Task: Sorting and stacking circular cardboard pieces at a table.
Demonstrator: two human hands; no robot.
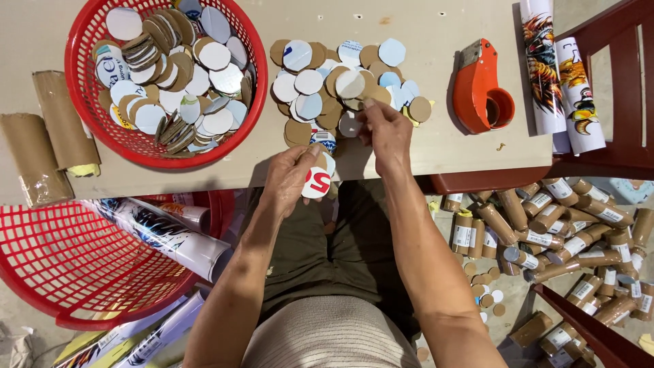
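Note:
My left hand holds a small stack of round cardboard discs at the table's front edge; the top disc is white with red print. My right hand reaches into the loose pile of brown and white discs on the beige table, its fingertips pinching one disc at the pile's near side. Both forearms stretch up from my lap.
A red round basket full of discs stands at the left, with flattened cardboard tubes beside it. An orange tape dispenser and printed paper rolls lie at the right. A second red basket and several cardboard tubes are on the floor.

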